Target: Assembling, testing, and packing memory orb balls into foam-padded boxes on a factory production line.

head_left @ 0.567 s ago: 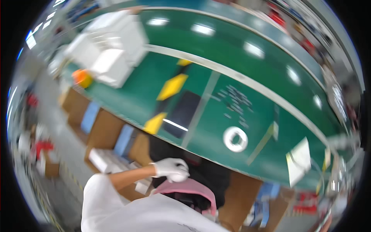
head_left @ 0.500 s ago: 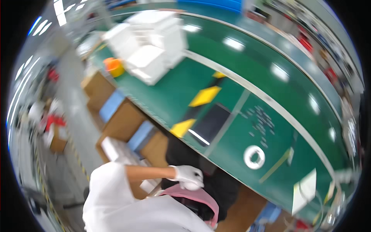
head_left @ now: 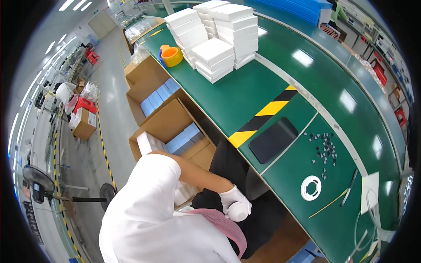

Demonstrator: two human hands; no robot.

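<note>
My left hand [head_left: 232, 199], in a white glove, is closed round a white rounded piece [head_left: 238, 212] with a smooth round face, too plain to name further. It is over my dark-clothed lap, beside a curved strip of pink mesh [head_left: 226, 228]. A second white round piece [head_left: 187, 209] shows in part by my white sleeve. My right hand is out of view. On the green bench to the right lie a dark phone [head_left: 273, 140], a white ring-shaped part [head_left: 311, 188] and several small dark pieces [head_left: 325, 149].
Open cardboard boxes [head_left: 175, 118] with blue and white small boxes stand left of the bench edge. Stacked white boxes [head_left: 215, 57] and orange-yellow tape rolls [head_left: 171, 56] are at the back. A thin stick [head_left: 326, 204] and pen [head_left: 349, 187] lie right; a fan [head_left: 40, 182] stands left.
The whole view has shifted, and the earlier blur has cleared. My left hand remains over my lap, and the white rounded piece in it now shows more plainly.
</note>
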